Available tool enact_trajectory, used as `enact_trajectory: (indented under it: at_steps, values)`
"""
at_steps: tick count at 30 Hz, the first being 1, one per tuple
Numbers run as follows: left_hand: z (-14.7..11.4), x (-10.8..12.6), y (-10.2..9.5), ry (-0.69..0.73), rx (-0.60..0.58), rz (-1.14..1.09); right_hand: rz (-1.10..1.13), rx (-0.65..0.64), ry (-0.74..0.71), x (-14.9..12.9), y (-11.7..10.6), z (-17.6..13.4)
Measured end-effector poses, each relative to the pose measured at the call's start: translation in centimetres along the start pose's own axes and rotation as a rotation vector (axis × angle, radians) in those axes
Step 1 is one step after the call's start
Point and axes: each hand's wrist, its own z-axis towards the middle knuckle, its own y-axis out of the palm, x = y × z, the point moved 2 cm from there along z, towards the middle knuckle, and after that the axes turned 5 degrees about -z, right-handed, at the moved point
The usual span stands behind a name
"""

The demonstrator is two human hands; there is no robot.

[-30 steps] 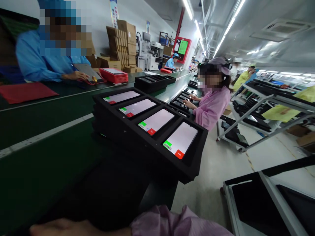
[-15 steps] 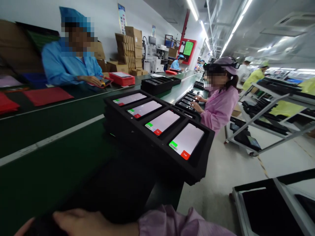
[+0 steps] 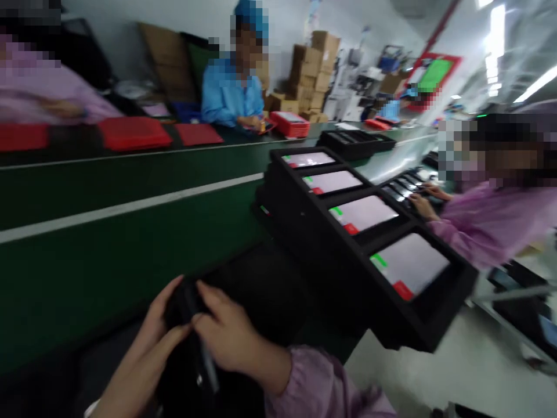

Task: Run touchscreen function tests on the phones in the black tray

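A dark phone (image 3: 201, 354), blurred by motion, is tilted on its edge between my two hands low in the view. From the left, my left hand (image 3: 150, 342) grips it, thumb on the near side and fingers over the top. My right hand (image 3: 230, 331) pinches the other side with thumb and fingers. Beneath them lies a black tray (image 3: 108, 354), dim and partly hidden by my hands. To the right stands a stack of black foam trays (image 3: 300, 244). In its top tray, several phones (image 3: 409, 264) lie with white screens, each marked green and red.
Beyond the green bench (image 3: 87, 249), a person in blue (image 3: 232, 87) handles something beside red stacked sheets (image 3: 291, 125). Another person in pink (image 3: 491, 220) works over a tray (image 3: 400, 188) at right. A wheeled rack (image 3: 513, 313) stands on the floor.
The camera has turned left, so the tray stack sits further right. Both hands have come higher into view, and the dark phone now shows between them.
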Motion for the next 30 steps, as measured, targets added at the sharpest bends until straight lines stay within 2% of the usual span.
enact_trajectory:
  at_steps: [1, 2, 4, 7, 13, 24, 30]
  values:
    - [-0.3, 0.1, 0.2, -0.109, -0.05, -0.128, 0.012, -0.013, 0.002, 0.0, 0.0, 0.1]
    - [-0.4, 0.5, 0.1, -0.14, 0.043, -0.234, 0.023, -0.033, 0.003, 0.1, 0.1, 0.3]
    - [-0.2, 1.4, 0.3, -0.185, 0.032, -0.303, 0.044, -0.062, 0.0, 0.5, 0.1, 0.5]
    - [0.2, 1.9, 0.4, -0.107, 0.005, -0.326, 0.072, -0.082, 0.002, 0.9, 0.1, 0.7]
    - [0.1, 0.5, 0.3, -0.014, -0.06, -0.365, 0.092, -0.081, 0.007, 0.4, -0.2, 0.5]
    - [0.2, 0.2, -0.2, 0.042, -0.119, -0.257, 0.052, -0.083, 0.001, 0.0, -0.6, 0.4]
    - [0.3, -0.3, 0.9, 0.207, -0.141, -0.008, -0.216, -0.062, 0.004, -0.7, -3.1, -1.3]
